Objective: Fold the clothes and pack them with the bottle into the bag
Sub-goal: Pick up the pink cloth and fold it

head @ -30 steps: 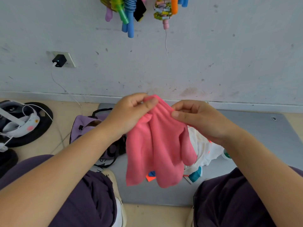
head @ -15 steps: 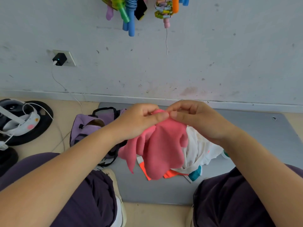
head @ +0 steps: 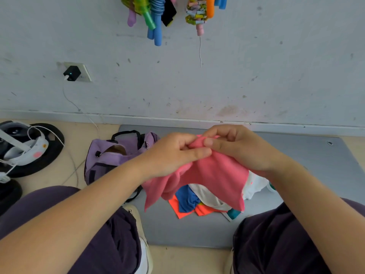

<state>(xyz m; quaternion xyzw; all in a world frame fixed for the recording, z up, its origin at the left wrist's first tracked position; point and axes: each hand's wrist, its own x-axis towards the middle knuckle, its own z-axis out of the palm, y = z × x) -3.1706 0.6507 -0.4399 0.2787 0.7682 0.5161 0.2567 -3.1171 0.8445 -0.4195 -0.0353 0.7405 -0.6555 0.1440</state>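
Observation:
A pink garment [head: 215,175] hangs bunched over the grey mat [head: 308,155]. My left hand [head: 173,155] and my right hand [head: 237,149] pinch its top edge side by side, fingertips almost touching. Under it lies a heap of clothes [head: 199,202]: white, orange, blue and teal pieces. A purple bag [head: 106,155] with black handles lies open at the mat's left edge, beyond my left forearm. A small teal and white part [head: 271,187] shows by my right wrist; I cannot tell if it is the bottle.
A wall [head: 197,76] stands close behind the mat. A charger [head: 72,73] is plugged in at the left, its cable trailing to a white headset [head: 23,149] on a black round base. Coloured items [head: 158,14] hang above. My knees flank the mat's near edge.
Both hands have come down and together with the pink garment. It hung long and flat before; it is now bunched lower, over the heap, uncovering the blue and orange pieces.

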